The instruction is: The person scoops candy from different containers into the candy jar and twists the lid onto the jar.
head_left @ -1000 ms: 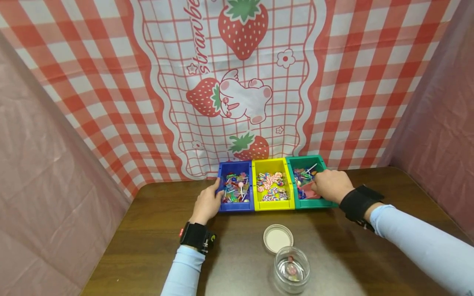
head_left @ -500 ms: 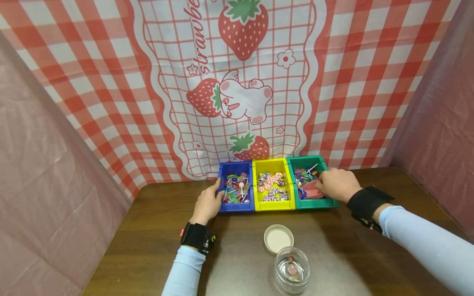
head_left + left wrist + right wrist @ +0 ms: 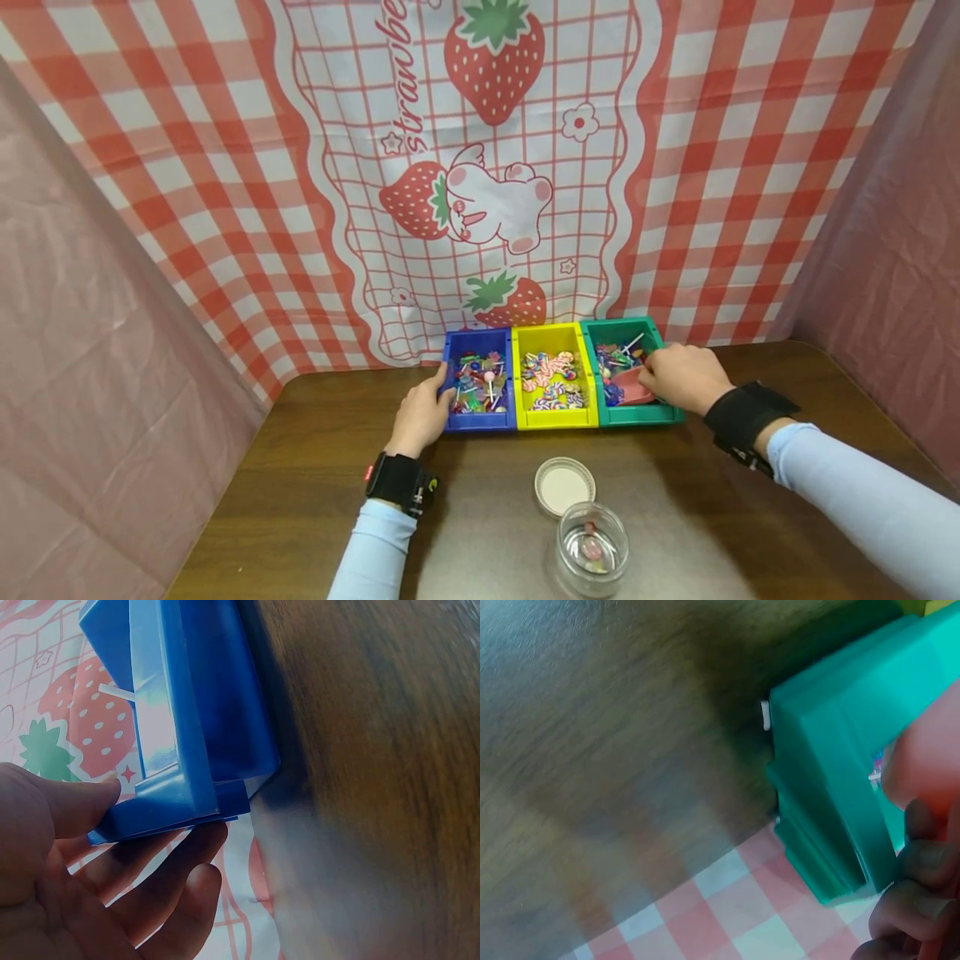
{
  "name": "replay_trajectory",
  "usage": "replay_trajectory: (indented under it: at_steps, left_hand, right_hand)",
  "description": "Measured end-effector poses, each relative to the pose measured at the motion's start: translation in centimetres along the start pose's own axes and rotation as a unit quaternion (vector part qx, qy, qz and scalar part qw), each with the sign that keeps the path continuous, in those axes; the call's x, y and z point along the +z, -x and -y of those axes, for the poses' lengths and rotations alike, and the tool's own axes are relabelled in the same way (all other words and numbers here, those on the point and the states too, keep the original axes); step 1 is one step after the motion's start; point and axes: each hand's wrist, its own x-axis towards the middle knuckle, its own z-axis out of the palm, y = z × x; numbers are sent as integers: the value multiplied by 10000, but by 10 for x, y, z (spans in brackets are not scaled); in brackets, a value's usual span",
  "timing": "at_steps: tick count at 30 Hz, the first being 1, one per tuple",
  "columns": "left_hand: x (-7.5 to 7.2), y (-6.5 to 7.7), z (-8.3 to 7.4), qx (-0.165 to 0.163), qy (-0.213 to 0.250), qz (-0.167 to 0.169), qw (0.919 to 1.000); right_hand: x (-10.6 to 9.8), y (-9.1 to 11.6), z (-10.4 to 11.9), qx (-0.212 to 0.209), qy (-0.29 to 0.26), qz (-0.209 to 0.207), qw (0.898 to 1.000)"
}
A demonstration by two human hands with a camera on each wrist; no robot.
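My left hand (image 3: 420,414) grips the outer side of the blue bin (image 3: 477,422); in the left wrist view the thumb (image 3: 79,806) lies over its rim, fingers beneath. At the other end, my right hand (image 3: 686,377) holds a pink scoop (image 3: 632,388) low inside the green bin (image 3: 637,414), among wrapped candies and lollipops. Fingers of that hand curl at the scoop's handle end, partly cut off in the right wrist view. Between them sits the yellow bin (image 3: 557,421) with swirl candies (image 3: 551,367). The blue bin holds mixed candies (image 3: 480,383).
A glass jar (image 3: 592,585) with a few candies at its bottom stands uncovered near the front of the wooden table (image 3: 300,492). Just behind it lies a round pale lid (image 3: 563,489). A strawberry-print checked cloth (image 3: 487,200) hangs close behind the bins.
My right hand has shifted slightly right with the scoop, so more of the scoop shows. The left hand keeps its grip on the blue bin.
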Motion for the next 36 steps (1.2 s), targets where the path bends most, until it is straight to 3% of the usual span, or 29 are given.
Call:
replay_trajectory:
  at_steps: [12,36]
  left_hand:
    - [1,0,-2,-23,3,12,10000]
    - [0,0,-1,-81,-31,31,10000]
  right_hand:
    - [-6,0,-3,-145,-179,48,9997]
    - [-6,6,-4,82,-568,31,9983]
